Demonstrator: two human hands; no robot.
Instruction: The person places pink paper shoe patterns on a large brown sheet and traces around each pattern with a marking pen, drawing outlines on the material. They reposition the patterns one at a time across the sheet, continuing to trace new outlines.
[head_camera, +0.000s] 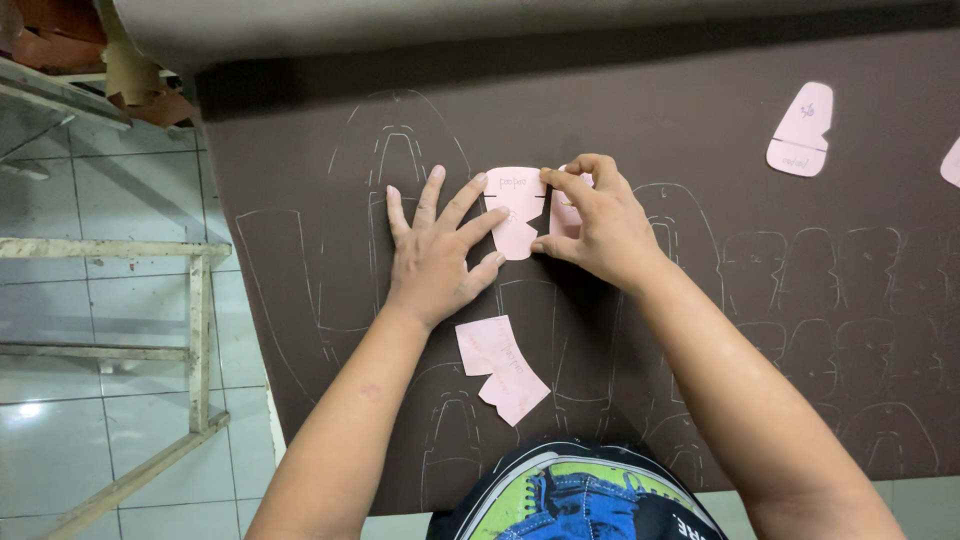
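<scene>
Left hand flat, fingers spread; right hand pinching.

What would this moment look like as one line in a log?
left hand: flat, fingertips pressing pink template | right hand: pinching template edge | surface: brown sheet with chalk outlines

1. A second pink paper pattern piece is lying lower on the brown sheet, near the bottom edge, bent at an angle.
2. Another pink piece, tongue-shaped, is sitting well apart at the upper right, with a sliver of one more pink piece showing at the frame's right edge.
3. A pale metal frame is standing on the white tiled floor to the left.
4. Brown scraps are piling up at the top left.
</scene>
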